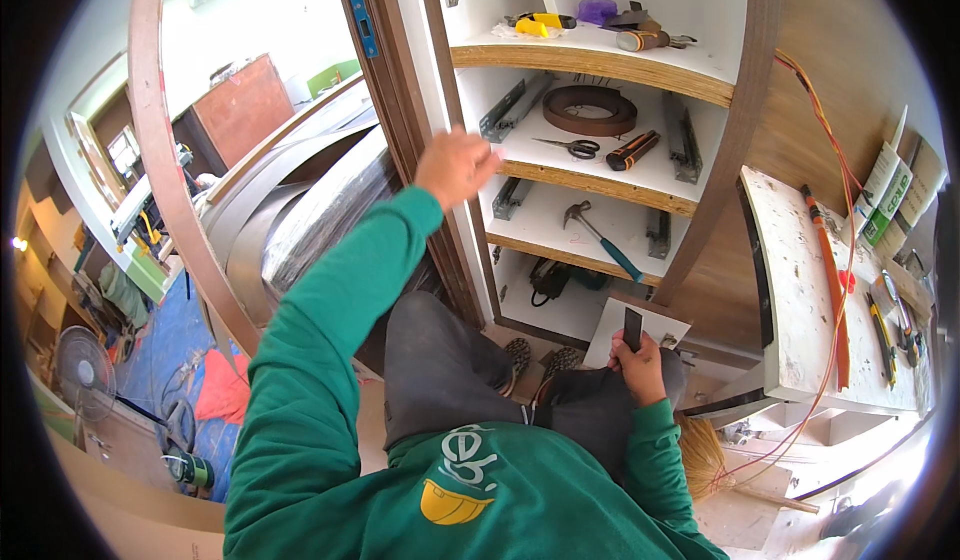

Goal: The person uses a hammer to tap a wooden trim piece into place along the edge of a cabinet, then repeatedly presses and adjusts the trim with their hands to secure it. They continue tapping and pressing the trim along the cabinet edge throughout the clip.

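My left hand (pixel 460 167) is raised at the left upright of the open cabinet, beside the shelf edge. Its fingers are curled together, and whatever they hold, if anything, is hidden. Low over my knee, my right hand (pixel 640 368) grips a short, flat, dark strip (pixel 632 329) that points upward. Behind that hand is a small white panel (pixel 606 336). In front of me, one shelf holds a roll of brown edge banding (pixel 590 111), scissors (pixel 572 148), and an orange-and-black tool (pixel 633 151). A claw hammer (pixel 605 235) lies on the shelf below.
Drawer slides (pixel 682 138) line the cabinet sides. The top shelf carries a yellow tool (pixel 540 26) and a purple bundle (pixel 597 11). To the right, a white board (pixel 790 290) holds several tools, with red wires (pixel 850 250) hanging over it. A broom (pixel 706 450) lies below; a fan (pixel 85 370) stands left.
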`<state>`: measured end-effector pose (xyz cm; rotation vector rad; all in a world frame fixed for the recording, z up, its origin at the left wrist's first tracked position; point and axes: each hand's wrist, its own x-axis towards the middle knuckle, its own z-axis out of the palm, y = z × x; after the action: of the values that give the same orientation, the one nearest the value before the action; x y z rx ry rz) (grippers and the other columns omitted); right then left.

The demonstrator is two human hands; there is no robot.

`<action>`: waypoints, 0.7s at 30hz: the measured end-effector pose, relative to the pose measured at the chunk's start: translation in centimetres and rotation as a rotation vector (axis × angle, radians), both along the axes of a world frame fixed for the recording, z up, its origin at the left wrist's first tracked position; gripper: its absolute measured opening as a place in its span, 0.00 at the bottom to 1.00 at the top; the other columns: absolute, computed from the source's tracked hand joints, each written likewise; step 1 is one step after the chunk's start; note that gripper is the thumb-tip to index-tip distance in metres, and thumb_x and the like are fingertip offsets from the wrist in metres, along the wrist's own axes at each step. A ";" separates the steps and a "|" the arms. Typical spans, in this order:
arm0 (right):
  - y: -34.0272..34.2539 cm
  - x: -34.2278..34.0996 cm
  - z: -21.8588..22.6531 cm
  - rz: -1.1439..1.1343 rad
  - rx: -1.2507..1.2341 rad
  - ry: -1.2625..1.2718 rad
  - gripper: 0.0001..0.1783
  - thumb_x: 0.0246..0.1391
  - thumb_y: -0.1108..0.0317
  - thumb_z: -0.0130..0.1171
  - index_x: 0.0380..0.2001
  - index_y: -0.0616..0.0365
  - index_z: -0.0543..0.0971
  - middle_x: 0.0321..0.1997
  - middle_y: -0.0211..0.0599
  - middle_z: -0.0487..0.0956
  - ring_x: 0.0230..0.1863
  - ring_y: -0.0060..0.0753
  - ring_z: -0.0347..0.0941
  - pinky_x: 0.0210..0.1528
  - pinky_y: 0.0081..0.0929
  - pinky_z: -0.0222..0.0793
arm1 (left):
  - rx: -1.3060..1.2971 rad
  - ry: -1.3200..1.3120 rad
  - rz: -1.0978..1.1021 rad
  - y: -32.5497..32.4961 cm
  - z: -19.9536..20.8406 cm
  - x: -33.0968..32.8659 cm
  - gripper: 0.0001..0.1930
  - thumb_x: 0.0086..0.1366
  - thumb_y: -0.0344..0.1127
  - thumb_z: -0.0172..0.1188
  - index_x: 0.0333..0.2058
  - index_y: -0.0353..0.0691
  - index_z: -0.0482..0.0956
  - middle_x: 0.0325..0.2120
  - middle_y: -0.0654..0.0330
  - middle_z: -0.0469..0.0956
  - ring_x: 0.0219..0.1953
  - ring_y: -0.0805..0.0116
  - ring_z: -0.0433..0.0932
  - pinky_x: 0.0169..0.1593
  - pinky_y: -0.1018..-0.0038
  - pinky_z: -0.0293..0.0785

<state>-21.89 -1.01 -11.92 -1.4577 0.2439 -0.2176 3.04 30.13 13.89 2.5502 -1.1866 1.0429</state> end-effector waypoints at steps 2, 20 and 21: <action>0.5 0.0 -0.1 -0.032 -0.064 -0.008 0.07 0.59 0.72 0.63 0.39 0.60 0.77 0.27 0.29 0.77 0.24 0.21 0.75 0.28 0.23 0.71 | -0.134 -0.326 -0.010 -0.5 3.9 1.4 0.14 0.66 0.44 0.65 0.41 0.40 0.80 0.40 0.51 0.79 0.46 0.51 0.75 0.51 0.56 0.71; 0.0 -4.9 -5.6 -0.052 0.220 0.053 0.12 0.61 0.63 0.65 0.44 0.56 0.78 0.31 0.31 0.80 0.26 0.24 0.76 0.30 0.25 0.75 | -0.014 -0.290 0.202 -2.6 9.2 15.3 0.27 0.55 0.31 0.70 0.54 0.38 0.72 0.49 0.49 0.77 0.55 0.48 0.76 0.68 0.51 0.60; -0.1 -5.0 -5.6 -0.051 0.190 0.061 0.12 0.61 0.63 0.64 0.43 0.56 0.78 0.31 0.31 0.80 0.26 0.24 0.77 0.30 0.26 0.75 | -0.021 -0.292 0.213 -2.5 8.9 15.6 0.27 0.56 0.30 0.70 0.54 0.38 0.72 0.49 0.49 0.77 0.55 0.48 0.76 0.68 0.51 0.61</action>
<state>-26.92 -1.13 -17.51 -1.2716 0.3423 -0.1861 18.66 27.63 22.82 2.6171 -0.9675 1.5097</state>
